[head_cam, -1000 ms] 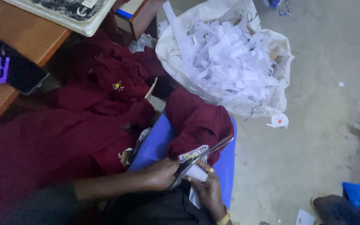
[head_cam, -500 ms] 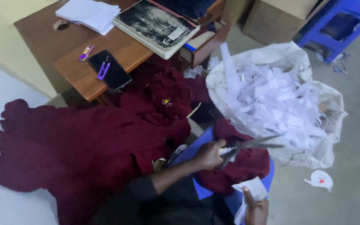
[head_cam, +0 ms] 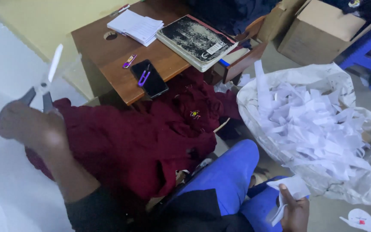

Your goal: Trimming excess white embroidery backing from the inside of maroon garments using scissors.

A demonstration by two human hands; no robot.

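1. Scissors (head_cam: 44,83): 1 pr, in left grip (head_cam: 22,124).
2. Paper pieces in right grip (head_cam: 295,212): 1.
3. Phones (head_cam: 149,78) on tabletop (head_cam: 104,56): 1.
4. Books (head_cam: 196,39): 1 thick; 1 paper stack (head_cam: 135,26).
5. Cardboard boxes (head_cam: 320,30): 2.
6. Sacks of paper scraps (head_cam: 314,129): 1.

Single head-worn view, steeply downward (close over the lap).

Left hand (head_cam: 24,124) raised high at the left, fist clenched in a tight grip; right hand (head_cam: 295,212) low, fingers pinched closed.
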